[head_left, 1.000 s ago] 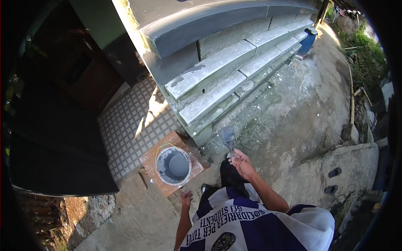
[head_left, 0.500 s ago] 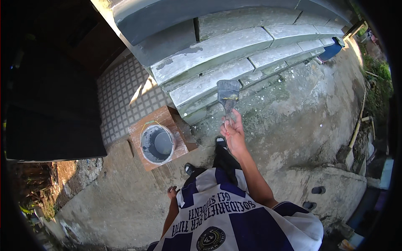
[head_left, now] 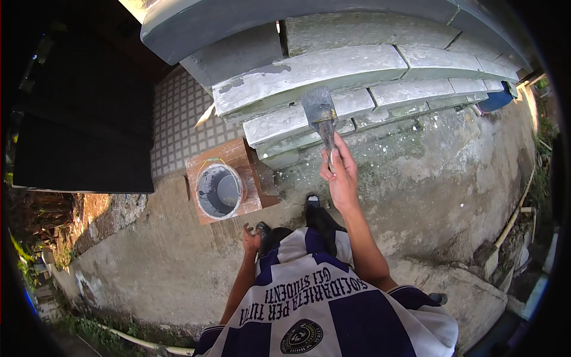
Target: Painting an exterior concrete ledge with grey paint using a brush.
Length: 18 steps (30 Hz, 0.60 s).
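While my right hand point(head_left: 340, 175) clamps the paintbrush point(head_left: 321, 113) over the grey steps point(head_left: 309, 71), left hand point(head_left: 250, 239) hangs loosely curled, empty, near the paint bucket point(head_left: 219, 191)

This is an outdoor yard at the entrance of a house, under sunlight. Grey-painted concrete steps point(head_left: 333, 77) rise from a rough, stained cement ground point(head_left: 440, 178), beside a patch of small square floor tiles point(head_left: 178, 119). A bucket of grey paint point(head_left: 219, 191) sits on a brown tile, and weeds point(head_left: 89, 333) edge the yard.
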Available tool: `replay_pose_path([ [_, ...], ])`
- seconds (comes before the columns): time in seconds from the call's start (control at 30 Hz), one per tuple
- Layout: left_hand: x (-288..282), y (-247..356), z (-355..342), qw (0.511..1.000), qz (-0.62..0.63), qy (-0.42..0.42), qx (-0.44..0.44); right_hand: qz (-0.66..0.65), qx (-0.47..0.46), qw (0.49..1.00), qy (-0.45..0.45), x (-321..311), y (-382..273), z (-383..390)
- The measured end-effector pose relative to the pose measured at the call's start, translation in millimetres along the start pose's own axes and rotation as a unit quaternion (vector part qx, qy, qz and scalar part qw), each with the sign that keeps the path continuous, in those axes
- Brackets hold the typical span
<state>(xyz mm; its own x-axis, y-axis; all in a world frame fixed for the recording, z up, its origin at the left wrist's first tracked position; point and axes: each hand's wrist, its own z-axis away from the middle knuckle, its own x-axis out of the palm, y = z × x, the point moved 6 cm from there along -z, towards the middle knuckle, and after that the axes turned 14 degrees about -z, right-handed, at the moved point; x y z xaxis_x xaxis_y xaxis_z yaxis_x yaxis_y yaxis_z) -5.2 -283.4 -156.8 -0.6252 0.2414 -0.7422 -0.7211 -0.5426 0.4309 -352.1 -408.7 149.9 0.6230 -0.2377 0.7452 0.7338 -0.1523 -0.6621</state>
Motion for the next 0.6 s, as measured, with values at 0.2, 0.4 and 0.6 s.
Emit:
replay_pose_path([
  [0.2, 2, -5, 27, 0.990, -0.092, 0.016, 0.108, 0.128, -0.059, 0.987, -0.081, 53, 5, -32],
  [0.4, 12, 19, 30, 0.953, -0.082, -0.108, 0.270, 0.388, -0.303, 0.865, -0.098, 111, 3, -57],
  [0.6, -20, 27, 32, 0.915, -0.135, -0.205, 0.319, 0.436, -0.399, 0.804, -0.058, 143, 24, -75],
])
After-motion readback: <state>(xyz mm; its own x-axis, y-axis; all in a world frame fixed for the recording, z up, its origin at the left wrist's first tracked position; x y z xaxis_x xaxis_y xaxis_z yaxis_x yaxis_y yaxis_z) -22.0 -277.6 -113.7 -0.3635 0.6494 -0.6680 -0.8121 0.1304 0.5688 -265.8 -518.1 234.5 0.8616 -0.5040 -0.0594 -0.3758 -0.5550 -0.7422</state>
